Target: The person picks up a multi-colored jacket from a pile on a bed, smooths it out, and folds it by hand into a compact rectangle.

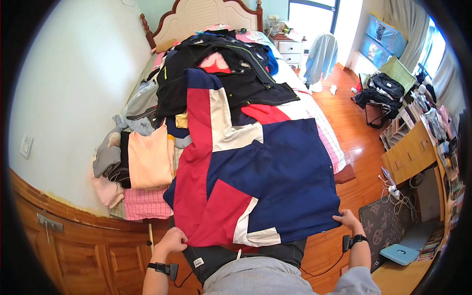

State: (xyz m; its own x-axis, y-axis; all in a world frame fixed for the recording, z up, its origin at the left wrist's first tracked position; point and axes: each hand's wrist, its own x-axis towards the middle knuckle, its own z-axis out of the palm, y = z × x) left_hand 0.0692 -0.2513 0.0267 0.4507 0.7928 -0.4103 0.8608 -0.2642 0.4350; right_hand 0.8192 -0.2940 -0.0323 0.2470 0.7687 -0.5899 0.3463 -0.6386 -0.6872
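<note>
A navy, red and cream jacket (pixel 295 177) is spread over the near end of the bed, its lower edge reaching my lap. One sleeve is folded inward across the body, while the other side stretches up towards the black clothes. My left hand (pixel 172 239) pinches the red part at the near left corner. On the opposite side, my right hand (pixel 348 219) grips the navy hem at the near right corner. Left of the jacket lies a folded peach sweatshirt (pixel 149 158).
A heap of dark clothes (pixel 177 88) covers the middle of the bed. Grey garments (pixel 108 155) lie by the wall. A wooden door (pixel 84 250) stands at lower left. To the right are a desk (pixel 409 151), a loaded folding chair (pixel 383 88) and loose white cables (pixel 396 193).
</note>
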